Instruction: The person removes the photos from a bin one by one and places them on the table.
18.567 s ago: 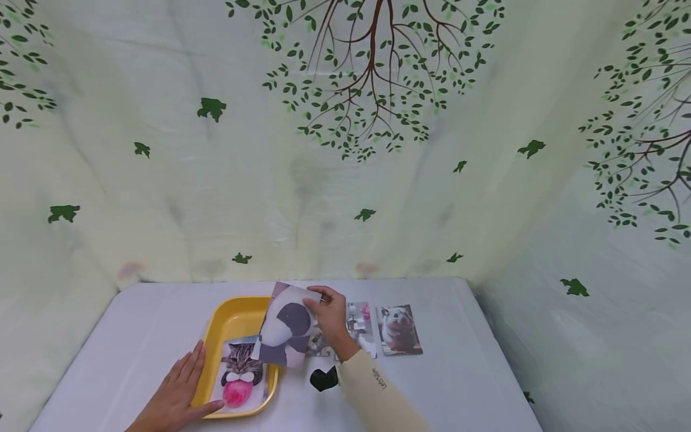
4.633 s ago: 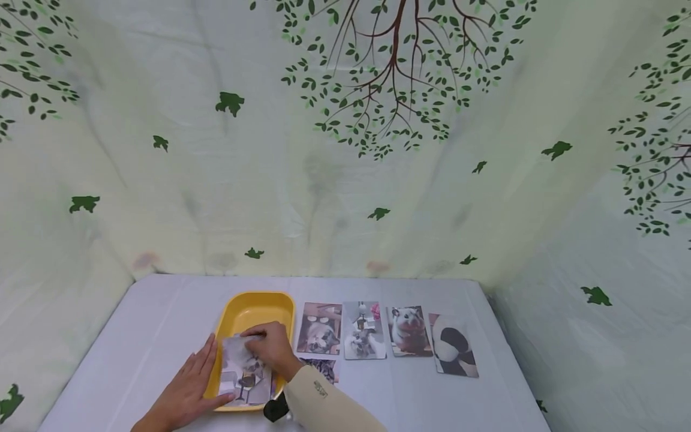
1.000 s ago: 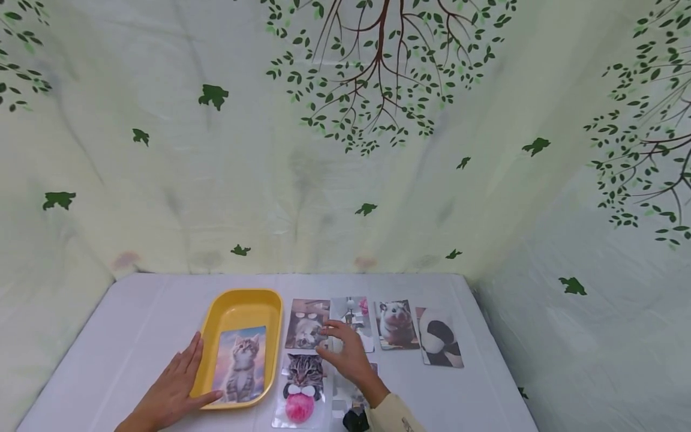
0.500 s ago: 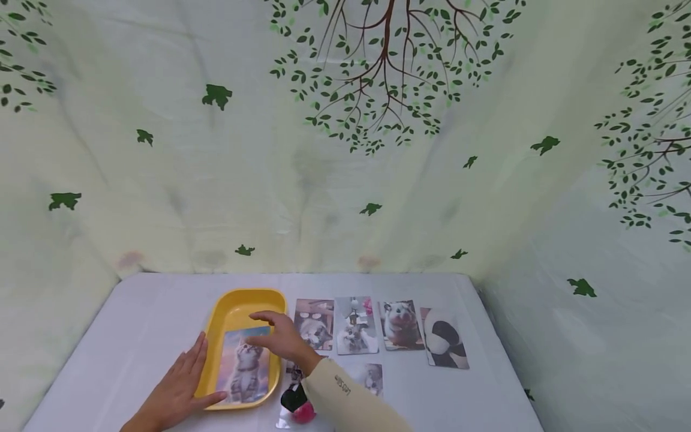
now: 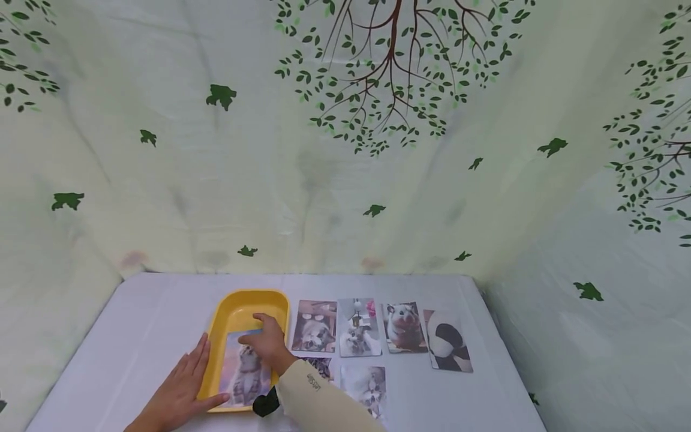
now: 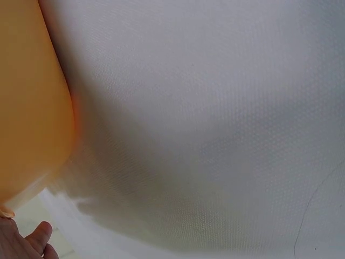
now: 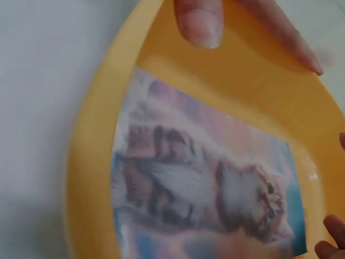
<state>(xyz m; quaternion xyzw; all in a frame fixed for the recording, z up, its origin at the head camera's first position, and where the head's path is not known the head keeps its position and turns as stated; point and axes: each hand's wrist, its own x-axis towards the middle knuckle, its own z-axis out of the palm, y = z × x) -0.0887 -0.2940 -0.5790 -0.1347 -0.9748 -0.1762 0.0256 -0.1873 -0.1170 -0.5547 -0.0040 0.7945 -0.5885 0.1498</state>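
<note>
A yellow tray (image 5: 231, 318) sits on the white table, and a kitten photo (image 5: 245, 373) lies flat in it. My right hand (image 5: 260, 335) hovers low over the photo's far end with its fingers loosely spread. In the right wrist view the kitten photo (image 7: 205, 199) fills the tray (image 7: 91, 162), with my thumb (image 7: 199, 21) and fingertips around it, none gripping. My left hand (image 5: 198, 377) lies flat on the table against the tray's left side, thumb at its near corner. The left wrist view shows the tray's outer wall (image 6: 32, 108) and one fingertip (image 6: 33, 238).
Right of the tray, animal photos lie in a row: a cat in glasses (image 5: 315, 327), a white cat (image 5: 358, 329), a hamster (image 5: 403, 327), a panda (image 5: 447, 348). Two more photos (image 5: 367, 384) lie nearer me, one partly under my sleeve. Leaf-printed cloth walls stand behind and to the right.
My right hand has swung left from the photos on the table to the tray and come down over the kitten photo. The left hand has stayed at the tray.
</note>
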